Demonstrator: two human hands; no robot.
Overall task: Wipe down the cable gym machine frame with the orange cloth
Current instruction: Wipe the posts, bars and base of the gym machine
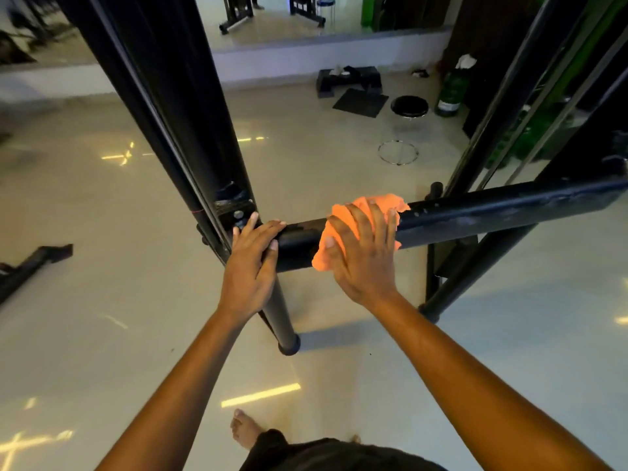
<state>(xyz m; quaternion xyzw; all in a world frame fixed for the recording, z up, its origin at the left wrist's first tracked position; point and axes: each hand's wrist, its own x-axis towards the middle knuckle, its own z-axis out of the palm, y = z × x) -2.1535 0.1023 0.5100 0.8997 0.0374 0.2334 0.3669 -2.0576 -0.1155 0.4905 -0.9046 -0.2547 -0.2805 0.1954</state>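
Wiping the horizontal crossbar [475, 215] of the cable machine frame, we press the orange cloth [365, 207] onto the tube with our right hand [363, 253], fingers spread flat over it and draped across the top. Our left hand [253, 263] rests open on the bar's end, just beside the bolted joint [238, 215] at the upright post [190, 130], steadying us. To do this well, we judge it best to keep the palm wrapped round the tube and drag toward the scuffed, dusty stretch on the right. A row of small holes [423, 209] and a stub peg [436, 190] lie in that path and may snag the cloth. Beyond, a black stool [409, 106], a floor mat [360, 102] and a green container [450, 95] sit well apart.
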